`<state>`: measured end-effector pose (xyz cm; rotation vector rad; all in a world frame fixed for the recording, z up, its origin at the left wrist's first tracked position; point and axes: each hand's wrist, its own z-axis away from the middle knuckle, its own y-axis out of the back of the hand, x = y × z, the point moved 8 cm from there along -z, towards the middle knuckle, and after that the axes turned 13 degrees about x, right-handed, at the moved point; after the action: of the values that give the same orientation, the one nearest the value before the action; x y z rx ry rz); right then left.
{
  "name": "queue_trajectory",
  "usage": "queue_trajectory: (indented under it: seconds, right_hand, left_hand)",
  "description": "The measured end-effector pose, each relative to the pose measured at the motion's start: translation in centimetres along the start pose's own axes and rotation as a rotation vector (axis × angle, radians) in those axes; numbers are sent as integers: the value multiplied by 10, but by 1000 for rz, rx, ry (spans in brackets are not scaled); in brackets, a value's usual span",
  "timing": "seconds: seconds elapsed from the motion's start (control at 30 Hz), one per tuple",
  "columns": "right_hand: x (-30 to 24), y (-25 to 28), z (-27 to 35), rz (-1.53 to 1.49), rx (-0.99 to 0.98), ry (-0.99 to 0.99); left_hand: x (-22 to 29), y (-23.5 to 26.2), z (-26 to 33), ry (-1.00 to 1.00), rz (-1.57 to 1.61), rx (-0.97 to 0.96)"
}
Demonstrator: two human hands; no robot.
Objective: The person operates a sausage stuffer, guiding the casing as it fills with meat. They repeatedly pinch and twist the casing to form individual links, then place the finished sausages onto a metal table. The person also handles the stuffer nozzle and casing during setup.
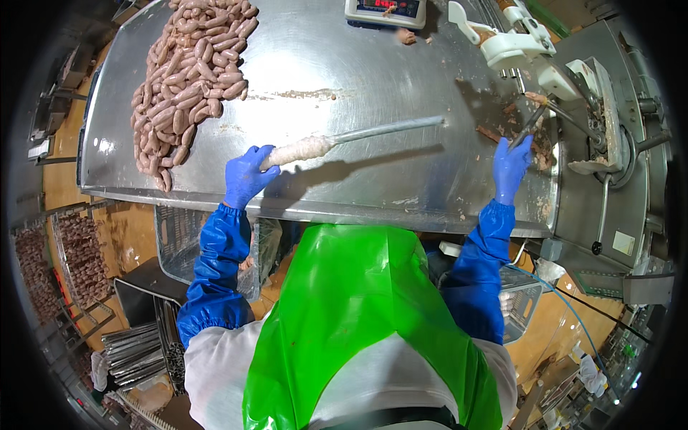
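Observation:
My left hand (247, 174), in a blue glove, is closed around the near end of a whitish, gathered sausage casing (304, 149). This casing sits bunched on a long grey rod (390, 129) that points right across the steel table (373, 193). At the right, my gloved right hand (511, 168) has its fingers wrapped round the end of a dark metal tube (527, 127), which runs up toward the filling machine (573, 93). To the left of my left hand lies a large heap of linked pink sausages (190, 79).
A digital scale (387, 11) stands at the table's far edge, a scrap of meat (406, 36) beside it. Meat residue smears the table near the machine. A grey crate (179, 244) stands below the near edge at left; racks of sausages (79, 247) are farther left.

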<state>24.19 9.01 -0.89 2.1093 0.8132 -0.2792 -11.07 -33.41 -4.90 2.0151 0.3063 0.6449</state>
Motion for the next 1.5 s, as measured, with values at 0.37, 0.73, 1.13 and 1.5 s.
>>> queue_trajectory:
  seconds: [0.37, 0.73, 1.13, 1.5]
  right_hand:
    - [-218, -26, 130, -397, -798, 697]
    - [-115, -62, 95, -145, -627, 619]
    - [-136, 5, -29, -91, -388, 736]
    - [-149, 9, -58, -360, -338, 870]
  left_hand:
    - [94, 4, -65, -337, 64, -56]
    - [85, -34, -82, -206, -21, -100]
    - [124, -15, -120, 65, 280, -462]
    - [209, 37, -136, -181, 162, 96]
